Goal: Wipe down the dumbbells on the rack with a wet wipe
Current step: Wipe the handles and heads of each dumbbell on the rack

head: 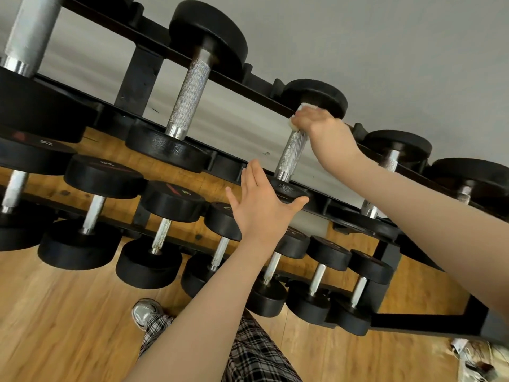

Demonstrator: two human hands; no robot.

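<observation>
Wet wipe [303,108]: white, bunched, wrapped round the far end of the knurled handle [292,151] of one dumbbell [316,96] on the top tier of the rack [143,75]. Only small edges of it show above and below the fingers.

Right hand [321,125]: curled round the handle with the wipe trapped beneath it, close against the far head.

Left hand [263,205]: fingers straight and spread, palm laid flat on the near head [286,190] of the same dumbbell, holding nothing.

Step in hand, as judged: wiping the handle. Recommended practice: keep the flat hand bearing on the near head so the dumbbell cannot roll in its cradle, draw the wipe the full length of the knurling toward the near collar, and twist while drawing so the underside is covered.

Surroundings: neighbouring dumbbells sit left and right on the top tier; smaller ones fill the lower tier [170,199]. Wooden floor [55,312] below.
</observation>
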